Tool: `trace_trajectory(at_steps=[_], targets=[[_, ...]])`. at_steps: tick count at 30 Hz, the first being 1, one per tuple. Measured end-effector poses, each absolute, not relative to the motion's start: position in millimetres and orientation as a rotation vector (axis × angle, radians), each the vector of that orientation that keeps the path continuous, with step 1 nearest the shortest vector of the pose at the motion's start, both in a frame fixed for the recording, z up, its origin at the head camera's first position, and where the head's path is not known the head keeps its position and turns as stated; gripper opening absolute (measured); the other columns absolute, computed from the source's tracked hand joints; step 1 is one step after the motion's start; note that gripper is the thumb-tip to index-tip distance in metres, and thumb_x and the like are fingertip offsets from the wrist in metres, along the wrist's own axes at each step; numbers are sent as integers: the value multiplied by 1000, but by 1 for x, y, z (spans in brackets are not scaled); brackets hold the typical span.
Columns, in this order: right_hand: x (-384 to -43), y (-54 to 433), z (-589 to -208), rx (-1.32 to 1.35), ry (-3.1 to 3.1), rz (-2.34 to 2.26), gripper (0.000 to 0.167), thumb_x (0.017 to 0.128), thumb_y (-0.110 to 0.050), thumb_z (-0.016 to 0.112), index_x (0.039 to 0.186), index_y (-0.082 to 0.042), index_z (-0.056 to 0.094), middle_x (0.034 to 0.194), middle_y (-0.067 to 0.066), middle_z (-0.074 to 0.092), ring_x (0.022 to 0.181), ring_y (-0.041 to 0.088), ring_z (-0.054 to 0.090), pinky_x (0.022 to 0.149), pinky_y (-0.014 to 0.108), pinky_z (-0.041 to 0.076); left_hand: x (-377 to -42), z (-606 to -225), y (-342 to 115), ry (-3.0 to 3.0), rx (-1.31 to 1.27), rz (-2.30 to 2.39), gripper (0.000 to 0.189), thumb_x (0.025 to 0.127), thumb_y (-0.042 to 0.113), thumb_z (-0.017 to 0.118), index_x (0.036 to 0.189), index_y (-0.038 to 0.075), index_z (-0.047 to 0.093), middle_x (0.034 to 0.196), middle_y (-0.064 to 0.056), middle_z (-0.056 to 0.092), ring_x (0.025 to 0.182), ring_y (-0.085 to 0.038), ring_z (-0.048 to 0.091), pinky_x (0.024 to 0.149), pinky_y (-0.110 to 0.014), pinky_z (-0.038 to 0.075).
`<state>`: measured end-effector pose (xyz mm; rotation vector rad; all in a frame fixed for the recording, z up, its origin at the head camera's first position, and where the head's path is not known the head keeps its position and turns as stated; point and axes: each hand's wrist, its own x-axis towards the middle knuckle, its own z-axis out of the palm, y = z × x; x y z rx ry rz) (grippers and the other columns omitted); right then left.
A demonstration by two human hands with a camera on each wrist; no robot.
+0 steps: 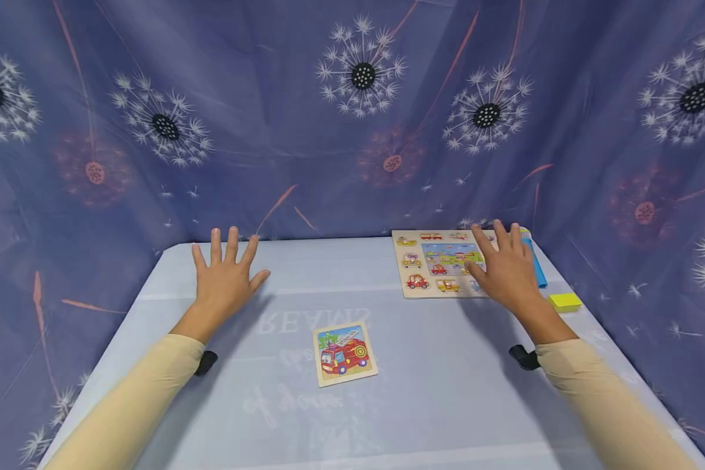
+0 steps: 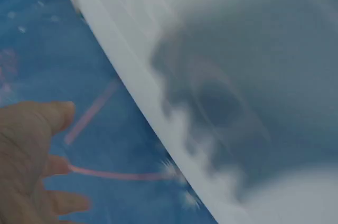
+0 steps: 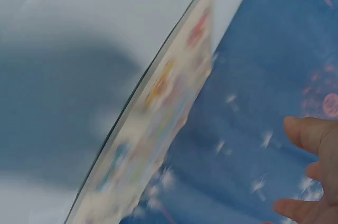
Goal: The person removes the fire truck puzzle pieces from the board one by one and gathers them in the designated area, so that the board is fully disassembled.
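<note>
Plainly, navy dandelion-print fabric (image 1: pixel 258 59) hangs at twelve o'clock behind a pale-blue lettered counter (image 1: pixel 446 391). Toward one o'clock lies a rectangular cream wooden vehicle-puzzle board (image 1: pixel 437 263), the right hand (image 1: pixel 508 271) partly over it; the left hand (image 1: pixel 223 281) hovers toward ten. Both have fingers (image 1: pixel 232 243) spread, grasping nothing. Near the counter's centre lies a square wooden fire-engine puzzle (image 1: pixel 345 354). At the right hand's three o'clock sits a half-hidden blue stick (image 1: pixel 535 262), possibly plastic; at four, a yellow block (image 1: pixel 565 302).
</note>
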<state>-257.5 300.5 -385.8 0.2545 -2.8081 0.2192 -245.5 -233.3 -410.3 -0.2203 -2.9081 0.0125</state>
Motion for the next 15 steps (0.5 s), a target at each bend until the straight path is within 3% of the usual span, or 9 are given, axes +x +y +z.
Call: trace_trajectory(at_steps=[6,10,15], targets=[[-249,261,-392,404,-2828,540,66,96,-24,70,154,-6,44,154,30,39,141,53,35,107,71,33,-215,-414,-199,-3010,-376,-186,66,101,47,59,156,14,44,161,-26,32,150,-54,17,113,-75,14],[-239,229,-406,571,-2839,640,49,95,-22,72,138,-1,61,140,25,57,132,47,50,105,63,41,-199,-419,-171,-3010,-610,-223,67,98,52,63,153,17,50,160,-20,38,149,-51,25,113,-72,22],[-224,188,-426,691,-2926,855,45,94,-21,74,134,-1,65,131,19,64,116,39,63,97,54,50,-182,-427,-145,-3070,-782,-248,72,95,57,64,154,19,48,161,-14,40,151,-46,26,115,-71,22]])
